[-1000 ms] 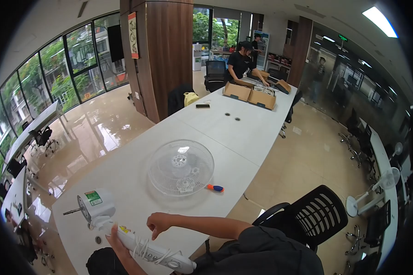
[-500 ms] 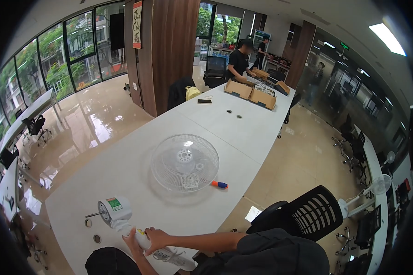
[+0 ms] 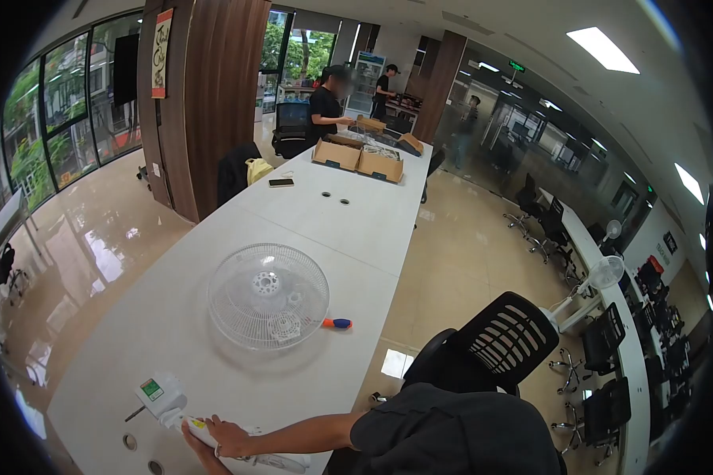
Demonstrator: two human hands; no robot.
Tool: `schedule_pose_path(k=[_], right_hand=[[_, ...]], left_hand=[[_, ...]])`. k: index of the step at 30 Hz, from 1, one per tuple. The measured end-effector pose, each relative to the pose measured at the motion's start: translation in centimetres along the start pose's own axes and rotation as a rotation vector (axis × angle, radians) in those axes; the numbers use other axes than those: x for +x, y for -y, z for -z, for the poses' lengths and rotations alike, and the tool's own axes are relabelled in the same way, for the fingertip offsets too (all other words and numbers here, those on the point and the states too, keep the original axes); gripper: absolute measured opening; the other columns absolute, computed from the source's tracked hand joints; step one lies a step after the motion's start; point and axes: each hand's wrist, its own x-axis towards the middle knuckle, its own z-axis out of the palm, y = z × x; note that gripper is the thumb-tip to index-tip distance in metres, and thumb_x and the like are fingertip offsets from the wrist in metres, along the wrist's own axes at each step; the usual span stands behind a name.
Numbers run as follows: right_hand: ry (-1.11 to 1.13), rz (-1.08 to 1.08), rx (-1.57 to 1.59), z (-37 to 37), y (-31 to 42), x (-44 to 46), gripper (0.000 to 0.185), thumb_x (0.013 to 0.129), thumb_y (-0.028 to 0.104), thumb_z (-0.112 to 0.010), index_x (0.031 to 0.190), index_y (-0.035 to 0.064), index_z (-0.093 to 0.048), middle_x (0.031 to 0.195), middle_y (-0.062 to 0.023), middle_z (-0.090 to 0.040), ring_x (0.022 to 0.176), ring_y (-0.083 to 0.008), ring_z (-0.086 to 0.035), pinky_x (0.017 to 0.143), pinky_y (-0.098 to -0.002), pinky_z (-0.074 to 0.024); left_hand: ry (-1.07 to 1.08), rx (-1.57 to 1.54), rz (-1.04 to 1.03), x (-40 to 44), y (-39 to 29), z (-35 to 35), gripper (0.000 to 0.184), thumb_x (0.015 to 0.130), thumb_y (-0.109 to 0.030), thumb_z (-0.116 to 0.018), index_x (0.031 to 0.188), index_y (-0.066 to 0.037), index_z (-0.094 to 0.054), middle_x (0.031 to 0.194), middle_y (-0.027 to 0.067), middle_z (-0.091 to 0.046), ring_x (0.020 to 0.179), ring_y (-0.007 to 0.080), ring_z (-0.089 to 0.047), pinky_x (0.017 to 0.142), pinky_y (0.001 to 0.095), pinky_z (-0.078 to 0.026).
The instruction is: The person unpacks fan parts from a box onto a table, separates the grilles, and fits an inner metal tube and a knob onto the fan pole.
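At the table's near left lies a white fan body with a bare motor head, a green label on its casing and a metal shaft jutting out front. My right hand is wrapped over the white neck of that fan body. From below, my left hand grips the same neck, its fingers partly hidden. Farther up the table rests a round wire fan guard with clear blades inside. A screwdriver with an orange and blue handle lies against the guard's right edge, its shaft out of sight.
Open cardboard boxes with cables stand at the table's far end, a person in black beside them. A phone lies on the table. A black mesh chair is at my right. Cable holes pierce the tabletop near the motor.
My view has turned right, so the table and its things appear farther left. Both hands keep their hold on the fan's neck. The distant person beside the boxes has shifted posture.
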Motion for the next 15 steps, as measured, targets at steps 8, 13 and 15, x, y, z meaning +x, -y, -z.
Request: schedule_pose_path(k=[8,13,15], right_hand=[[-0.035,-0.038,-0.027,-3.3,0.1,2.4,0.076,0.067,0.012,-0.077,0.128,-0.0099,-0.037,0.117,-0.0247,-0.046,0.092,-0.0422,-0.063,0.079,-0.0481,-0.0541],[-0.049,-0.108,-0.084,-4.7,0.2,2.8,0.077,0.068,0.018,-0.078,0.128,-0.0086,-0.038,0.116,-0.0229,-0.047,0.095,-0.0397,-0.062,0.078,-0.0472,-0.0534],[-0.057,-0.107,-0.098,-4.8,-0.1,2.8,0.076,0.068,0.017,-0.078,0.128,-0.0084,-0.039,0.116,-0.0227,-0.047,0.095,-0.0398,-0.062,0.077,-0.0473,-0.0534]], left_hand=[[-0.042,0.046,-0.005,0.9,-0.9,4.0,0.047,0.088,-0.048,-0.056,0.109,-0.006,-0.054,0.084,0.0107,-0.062,0.073,0.0254,-0.062,0.067,0.0388,-0.055],[-0.026,0.077,0.009,2.6,-0.9,5.6,0.049,0.088,-0.051,-0.055,0.109,-0.007,-0.054,0.083,0.0103,-0.061,0.073,0.0251,-0.062,0.068,0.0392,-0.054],[-0.007,0.086,0.013,2.7,-0.4,6.6,0.049,0.088,-0.052,-0.055,0.109,-0.007,-0.055,0.082,0.0102,-0.061,0.073,0.0249,-0.062,0.068,0.0394,-0.054]])
